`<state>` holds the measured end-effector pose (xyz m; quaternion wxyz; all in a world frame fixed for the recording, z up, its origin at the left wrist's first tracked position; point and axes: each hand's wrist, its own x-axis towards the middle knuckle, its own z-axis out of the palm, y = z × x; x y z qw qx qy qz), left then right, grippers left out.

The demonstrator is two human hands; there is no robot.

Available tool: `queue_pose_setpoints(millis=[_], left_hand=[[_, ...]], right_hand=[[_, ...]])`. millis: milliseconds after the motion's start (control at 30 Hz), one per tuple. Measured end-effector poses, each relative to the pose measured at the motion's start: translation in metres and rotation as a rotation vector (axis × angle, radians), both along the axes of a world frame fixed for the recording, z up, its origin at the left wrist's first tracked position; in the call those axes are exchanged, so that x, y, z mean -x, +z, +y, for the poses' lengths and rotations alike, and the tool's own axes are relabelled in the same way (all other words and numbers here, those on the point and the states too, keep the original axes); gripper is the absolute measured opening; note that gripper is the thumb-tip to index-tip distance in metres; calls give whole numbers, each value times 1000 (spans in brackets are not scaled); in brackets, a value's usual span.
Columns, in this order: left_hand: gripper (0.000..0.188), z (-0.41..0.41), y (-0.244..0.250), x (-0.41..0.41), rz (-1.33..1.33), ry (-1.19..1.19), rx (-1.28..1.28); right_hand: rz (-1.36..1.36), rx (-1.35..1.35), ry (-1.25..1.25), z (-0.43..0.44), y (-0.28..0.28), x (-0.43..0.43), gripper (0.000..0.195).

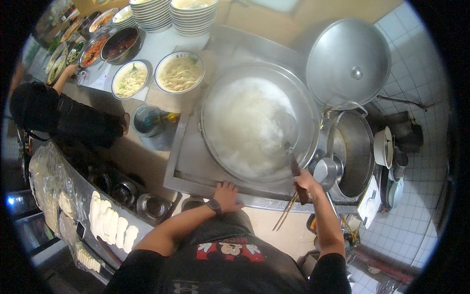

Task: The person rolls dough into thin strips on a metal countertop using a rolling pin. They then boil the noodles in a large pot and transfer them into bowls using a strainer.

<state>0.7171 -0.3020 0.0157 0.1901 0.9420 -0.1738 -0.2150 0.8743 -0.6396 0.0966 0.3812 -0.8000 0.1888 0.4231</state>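
My right hand point(305, 180) grips the wooden handle point(295, 165) of a ladle or strainer, whose head dips into a wide steel pot point(206, 141) of foaming, steaming water. A pair of long chopsticks point(286, 213) sticks out below that hand, seemingly held along with the handle. Steam and foam hide what is in the water. My left hand point(226, 196) lies with fingers spread on the front edge of the steel stove top point(191, 161), holding nothing. Two bowls of wide noodles point(180, 74) point(130, 81) stand beyond the pot to the left.
Right of the pot are a deep steel pot point(354, 154), a saucepan point(324, 172) and a large leaning lid point(341, 62). Stacked bowls point(193, 18) and topping basins point(121, 46) line the back left. A person in black point(88, 114) reaches there. Dough strips point(110, 220) lie left.
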Motion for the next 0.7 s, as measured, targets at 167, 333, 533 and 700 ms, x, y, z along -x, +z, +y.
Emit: queue_pose_setpoints(millis=[167,333,533,700], left_hand=[[70,5,-1,-3,59,80,56],[39,37,-5,1,-67,46,139],[19,71,-31,-4,-286,-100,294],[15,111,-27,-19,-292,-214,284]], right_hand=[[79,-30,-1,66,-43,-29,9],[137,-535,-529,80,-78,4,20],[23,-553,-560,78,-18,40,16],[-96,-386,-499,44,19,62,6]])
